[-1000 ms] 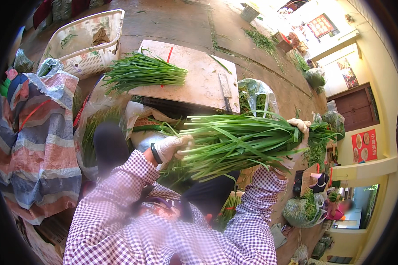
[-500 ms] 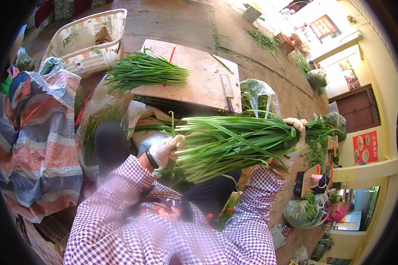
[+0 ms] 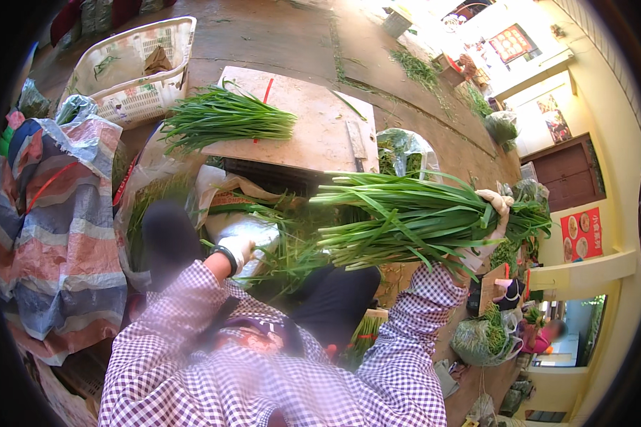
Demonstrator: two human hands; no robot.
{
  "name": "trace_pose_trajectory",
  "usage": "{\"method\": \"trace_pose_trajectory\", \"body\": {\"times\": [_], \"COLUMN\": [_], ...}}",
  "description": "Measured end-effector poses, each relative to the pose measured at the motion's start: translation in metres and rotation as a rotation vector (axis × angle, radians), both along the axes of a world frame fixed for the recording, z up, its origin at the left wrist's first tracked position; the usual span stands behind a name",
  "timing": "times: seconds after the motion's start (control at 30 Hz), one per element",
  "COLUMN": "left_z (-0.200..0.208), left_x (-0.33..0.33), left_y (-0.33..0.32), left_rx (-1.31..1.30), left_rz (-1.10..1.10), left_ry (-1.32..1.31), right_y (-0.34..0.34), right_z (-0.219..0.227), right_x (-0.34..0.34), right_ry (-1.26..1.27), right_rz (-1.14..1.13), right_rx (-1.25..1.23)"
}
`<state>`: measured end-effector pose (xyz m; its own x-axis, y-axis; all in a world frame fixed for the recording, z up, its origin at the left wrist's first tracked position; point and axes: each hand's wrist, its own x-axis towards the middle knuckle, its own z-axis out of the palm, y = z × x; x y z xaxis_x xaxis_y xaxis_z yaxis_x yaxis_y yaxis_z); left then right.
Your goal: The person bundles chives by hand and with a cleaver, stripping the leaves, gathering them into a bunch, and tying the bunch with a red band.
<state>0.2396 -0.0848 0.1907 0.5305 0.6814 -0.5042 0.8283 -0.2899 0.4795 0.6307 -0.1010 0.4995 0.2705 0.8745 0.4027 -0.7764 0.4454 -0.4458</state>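
A thick bundle of garlic chives point(image 3: 406, 220) is held out to the right over my lap, its pale stem ends pointing left. My gloved right hand point(image 3: 498, 213) is closed around its leafy end, and the leaf tips stick out past the fist. My gloved left hand point(image 3: 238, 249) is apart from the bundle, low over a white bag and loose chives point(image 3: 299, 245); its fingers are blurred against the white. On the wooden board point(image 3: 320, 121) lies another bunch of chives point(image 3: 228, 117), beside a red tie point(image 3: 268, 91). A knife point(image 3: 356, 146) rests near the board's right edge.
A white plastic basket point(image 3: 135, 78) stands at the far left, with a striped woven sheet point(image 3: 64, 235) nearer me. An open bag of greens point(image 3: 409, 153) is right of the board. Farther right are a bag of greens point(image 3: 484, 338) and a person point(image 3: 538, 338).
My left hand has let go of the stem ends and moved down and left. The chive bundle has shifted slightly right in my right hand.
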Motion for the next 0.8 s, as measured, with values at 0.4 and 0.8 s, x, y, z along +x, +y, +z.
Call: {"method": "trace_pose_trajectory", "body": {"times": [0.4, 0.8], "left_z": [0.121, 0.108], "left_x": [0.054, 0.073], "left_y": [-0.012, 0.017], "left_rx": [0.560, 1.045], "left_rz": [0.356, 0.275], "left_ry": [-0.954, -0.757], "right_y": [0.012, 0.018], "right_z": [-0.022, -0.028], "right_x": [-0.012, -0.036], "right_ry": [-0.098, -0.118], "right_rz": [-0.108, -0.082], "right_rx": [-0.055, -0.074]}}
